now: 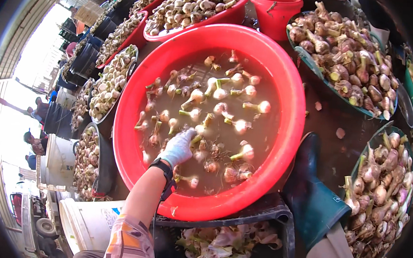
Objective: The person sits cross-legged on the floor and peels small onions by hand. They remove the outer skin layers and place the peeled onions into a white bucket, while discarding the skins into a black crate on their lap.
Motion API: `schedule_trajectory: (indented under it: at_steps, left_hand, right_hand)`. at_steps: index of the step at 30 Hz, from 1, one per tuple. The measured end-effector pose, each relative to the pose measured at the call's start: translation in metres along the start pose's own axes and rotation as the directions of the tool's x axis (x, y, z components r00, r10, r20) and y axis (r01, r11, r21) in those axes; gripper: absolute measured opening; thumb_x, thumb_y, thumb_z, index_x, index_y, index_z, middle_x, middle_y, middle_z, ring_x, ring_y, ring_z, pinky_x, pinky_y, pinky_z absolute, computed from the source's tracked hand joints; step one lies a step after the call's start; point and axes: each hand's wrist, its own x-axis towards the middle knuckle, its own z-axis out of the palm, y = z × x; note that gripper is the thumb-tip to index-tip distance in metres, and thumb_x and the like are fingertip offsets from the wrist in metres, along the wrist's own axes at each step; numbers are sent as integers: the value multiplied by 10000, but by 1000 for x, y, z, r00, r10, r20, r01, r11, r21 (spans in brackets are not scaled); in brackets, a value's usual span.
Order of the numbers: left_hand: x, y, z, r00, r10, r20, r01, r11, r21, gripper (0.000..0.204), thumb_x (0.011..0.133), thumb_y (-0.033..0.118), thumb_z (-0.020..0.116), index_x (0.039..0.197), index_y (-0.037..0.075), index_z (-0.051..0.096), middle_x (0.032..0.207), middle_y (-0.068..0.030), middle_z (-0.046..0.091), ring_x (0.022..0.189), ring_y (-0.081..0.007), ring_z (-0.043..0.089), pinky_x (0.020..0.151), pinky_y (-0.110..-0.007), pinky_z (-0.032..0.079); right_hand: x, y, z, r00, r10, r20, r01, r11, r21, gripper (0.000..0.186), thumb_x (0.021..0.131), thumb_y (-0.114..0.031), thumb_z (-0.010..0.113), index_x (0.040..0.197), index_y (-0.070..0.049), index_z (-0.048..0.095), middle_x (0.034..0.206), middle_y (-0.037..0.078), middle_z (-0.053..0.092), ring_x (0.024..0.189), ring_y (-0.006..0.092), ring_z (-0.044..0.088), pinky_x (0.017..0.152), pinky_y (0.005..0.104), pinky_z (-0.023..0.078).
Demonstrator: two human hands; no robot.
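My left hand (179, 147), in a pale glove with a dark band at the wrist, reaches into a big round red basin (290, 120) of murky water. Its fingers close around a garlic bulb (196, 140) with a short green stem; the fingertips are partly hidden among the bulbs. Around it float many loose garlic bulbs (196, 97), pale with cut green stems, some with roots on. My right hand does not show.
Tubs heaped with garlic (350, 57) stand at the right and back; more line the left. A black crate (258, 210) lies beneath the basin's near rim, above peeled skins (227, 246). A rubber boot (313, 192) is at right, a white bucket (92, 223) at left.
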Motion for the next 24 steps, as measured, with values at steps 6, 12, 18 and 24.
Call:
schedule_trajectory:
  at_steps: [6, 12, 18, 24]
  left_hand:
    - [-56, 20, -30, 974, -60, 216, 142, 910, -389, 595, 784, 137, 732, 1314, 31, 484, 1002, -140, 652, 907, -280, 654, 800, -370, 528]
    - [-216, 95, -108, 989, -151, 2, 53, 335, -941, 457, 975, 312, 619, 1289, 5, 493, 956, -47, 626, 761, -107, 590, 648, -240, 497]
    - [-367, 125, -71, 972, -208, 107, 88, -98, -991, 491, 1022, 489, 453, 1112, 31, 606, 863, -56, 645, 643, -110, 572, 570, -237, 471]
    - [-435, 117, -38, 941, -292, 173, 76, -315, -946, 514, 1023, 509, 432, 1087, 31, 612, 837, -17, 598, 588, -68, 457, 482, -189, 357]
  right_hand:
    - [-2, -5, 0, 998, -40, -58, 33, 993, -117, 161, 946, -208, 544, 973, -51, 563, 763, 236, 604, 703, 429, 605, 628, 517, 466]
    - [-4, -40, -27, 986, -32, -163, 59, 985, 162, 202, 932, -212, 581, 1044, -54, 638, 842, 215, 653, 780, 419, 637, 690, 478, 510]
    - [-23, -48, -32, 969, -222, -104, 243, 930, 274, 527, 1011, -349, 478, 1433, -44, 399, 769, 171, 666, 679, 401, 653, 609, 472, 510]
    - [-57, -66, -13, 900, -423, 105, 432, 897, -92, 482, 979, -290, 529, 1426, -127, 456, 799, 160, 688, 697, 358, 669, 614, 469, 519]
